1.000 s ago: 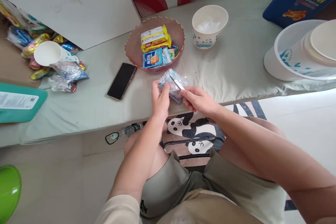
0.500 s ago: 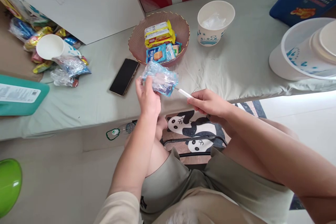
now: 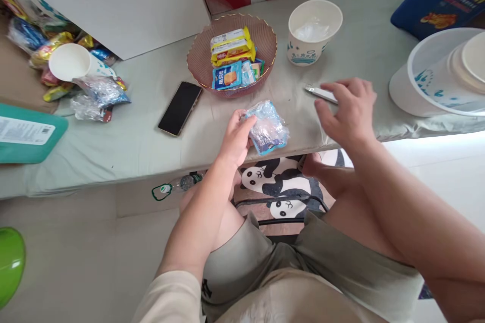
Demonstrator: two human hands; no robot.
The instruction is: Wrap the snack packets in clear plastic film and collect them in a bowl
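My left hand (image 3: 235, 137) pinches a crinkled clear-and-blue snack packet (image 3: 267, 129) at the table's near edge. My right hand (image 3: 347, 110) hovers over the table to the right with its fingers spread. Its fingertips rest beside a small white utility knife (image 3: 320, 93) that lies flat on the cloth. A ribbed pink bowl (image 3: 197, 59) with yellow and blue snack packs stands just beyond the packet.
A black phone (image 3: 180, 108) lies left of the bowl. A paper cup (image 3: 314, 31) with clear plastic inside stands behind the knife. Stacked paper bowls (image 3: 439, 73) sit at right, a tipped cup (image 3: 70, 62) and wrappers (image 3: 99, 97) at left, cardboard boxes behind.
My right hand moved right from the packet and set the white knife down on the table, opening its fingers. My left hand lowered the packet toward the table edge.
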